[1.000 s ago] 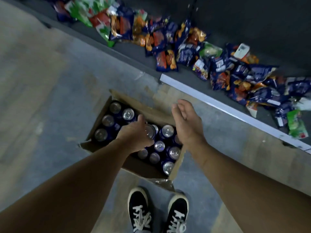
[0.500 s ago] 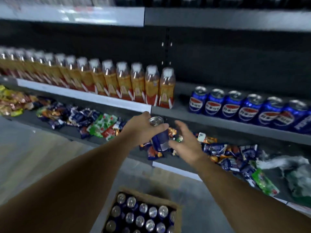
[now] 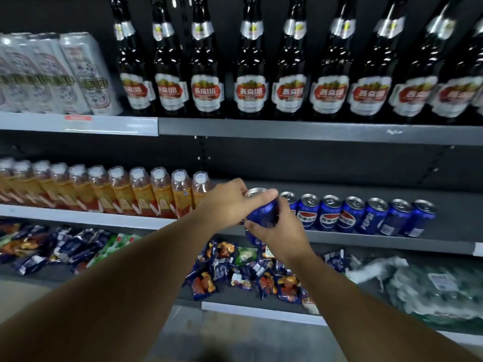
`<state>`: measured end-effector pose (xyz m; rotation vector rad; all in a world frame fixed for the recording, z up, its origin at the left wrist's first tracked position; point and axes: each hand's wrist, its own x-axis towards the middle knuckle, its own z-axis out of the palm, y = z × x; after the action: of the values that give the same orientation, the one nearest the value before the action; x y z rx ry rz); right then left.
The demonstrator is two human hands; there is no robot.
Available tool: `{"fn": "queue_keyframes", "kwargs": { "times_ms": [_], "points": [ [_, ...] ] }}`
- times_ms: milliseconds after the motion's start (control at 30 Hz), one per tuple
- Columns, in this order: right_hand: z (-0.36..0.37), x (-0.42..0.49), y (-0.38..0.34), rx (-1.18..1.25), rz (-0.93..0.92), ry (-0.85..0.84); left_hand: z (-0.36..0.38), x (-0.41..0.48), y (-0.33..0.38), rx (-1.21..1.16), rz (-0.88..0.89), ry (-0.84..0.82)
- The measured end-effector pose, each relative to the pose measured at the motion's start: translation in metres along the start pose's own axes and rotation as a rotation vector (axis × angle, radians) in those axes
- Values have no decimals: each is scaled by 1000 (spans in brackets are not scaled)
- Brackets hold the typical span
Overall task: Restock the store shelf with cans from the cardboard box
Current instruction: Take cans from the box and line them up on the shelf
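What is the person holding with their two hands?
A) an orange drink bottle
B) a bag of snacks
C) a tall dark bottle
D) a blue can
D: the left hand and the right hand both grip a blue can, held up just left of the row of cans on the shelf.

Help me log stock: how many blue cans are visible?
8. Seven cans stand in a row on the shelf; left hand and right hand grip the eighth can. Others may be hidden behind them.
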<state>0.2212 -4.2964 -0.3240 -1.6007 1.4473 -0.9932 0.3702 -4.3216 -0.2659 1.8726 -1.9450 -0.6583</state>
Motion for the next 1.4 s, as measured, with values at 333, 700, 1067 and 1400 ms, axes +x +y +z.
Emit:
{"fn": "queue_keyframes", "kwargs": {
  "times_ms": [333, 700, 1067, 1400],
  "points": [
    [-138, 28, 44, -5, 37, 213, 57, 44, 105, -20, 37, 22],
    [-363, 77, 145, -7, 182, 412, 171, 127, 245, -57, 92, -19],
    [-451, 109, 274, -21, 329, 497, 271, 195, 288, -36, 121, 46],
    [-420, 120, 337, -8, 420, 336, 314, 225, 272, -84, 157, 147]
  ]
}}
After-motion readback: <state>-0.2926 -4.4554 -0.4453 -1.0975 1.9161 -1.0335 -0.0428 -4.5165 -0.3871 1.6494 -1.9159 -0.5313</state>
